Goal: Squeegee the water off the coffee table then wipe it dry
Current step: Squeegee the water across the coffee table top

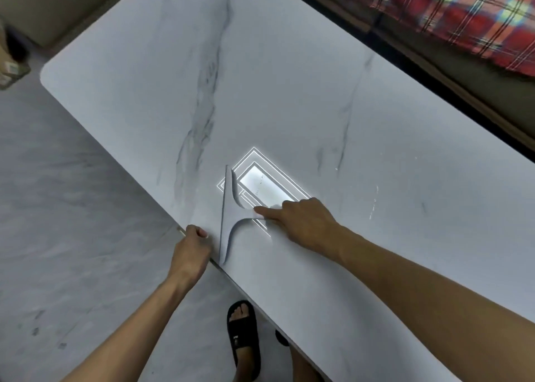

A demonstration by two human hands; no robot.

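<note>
pale grey t-shaped squeegee (229, 210) lying on the white marble-patterned coffee table (289, 92) by its near edge, right hand (304, 222) gripping its handle, index finger pointing along it, left hand (192, 244) curling around the table edge beside the blade

Worktop (289, 92): smooth white marble-look slab w/ grey veins, glossy, w/ a sharp mirror-like reflection. Squeegee (228, 207): pale grey, smooth, matt, prob. plastic or silicone. Floor (72, 207): smooth grey stone-look tile w/ dull sheen; cloth (463, 13) woven plaid; sandal (243, 341) matt black, rubbery.
</note>
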